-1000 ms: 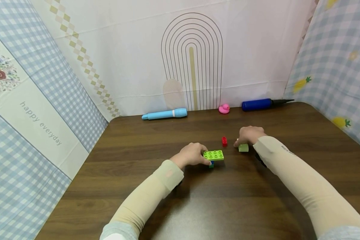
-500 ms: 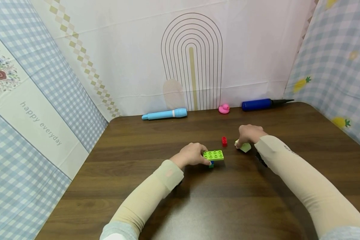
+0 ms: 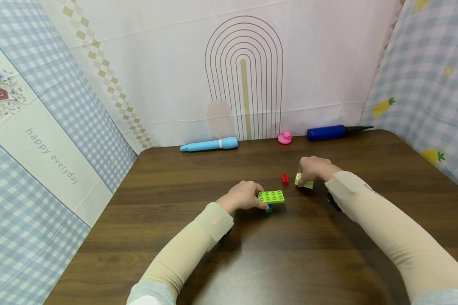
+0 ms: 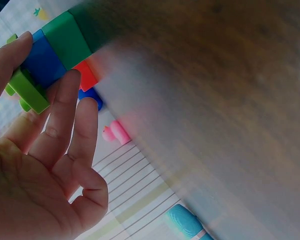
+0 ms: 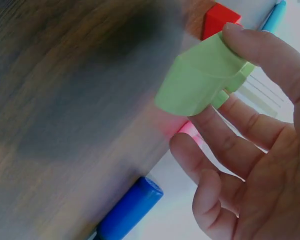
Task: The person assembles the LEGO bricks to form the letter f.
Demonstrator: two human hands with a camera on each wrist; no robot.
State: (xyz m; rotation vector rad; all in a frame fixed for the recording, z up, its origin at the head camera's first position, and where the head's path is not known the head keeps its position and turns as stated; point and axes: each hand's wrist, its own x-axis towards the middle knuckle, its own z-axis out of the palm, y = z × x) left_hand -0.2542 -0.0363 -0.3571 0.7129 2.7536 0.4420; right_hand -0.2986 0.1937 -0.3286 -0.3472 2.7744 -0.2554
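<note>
My left hand (image 3: 243,195) pinches a small stack of toy building bricks between thumb and fingers. On top of that stack is a lime-green studded plate (image 3: 272,197), with a blue brick (image 4: 43,61) beneath it and a darker green brick (image 4: 67,40) at the bottom. Right of it, my right hand (image 3: 316,167) pinches a pale green brick with a curved side (image 5: 200,77), its studs pointing away toward the back in the right wrist view. Between the two hands a small red brick (image 3: 285,179) stands on the table.
Along the back edge of the wooden table (image 3: 175,178) lie a light blue toy microphone-like stick (image 3: 209,145), a pink rubber duck (image 3: 285,138) and a dark blue hand pump (image 3: 328,132). A white patterned cloth (image 3: 168,76) hangs behind them.
My right hand has shifted slightly left and back, turning the pale green brick so that its studs show and bringing it nearer the red brick. My left hand and its stack stay put.
</note>
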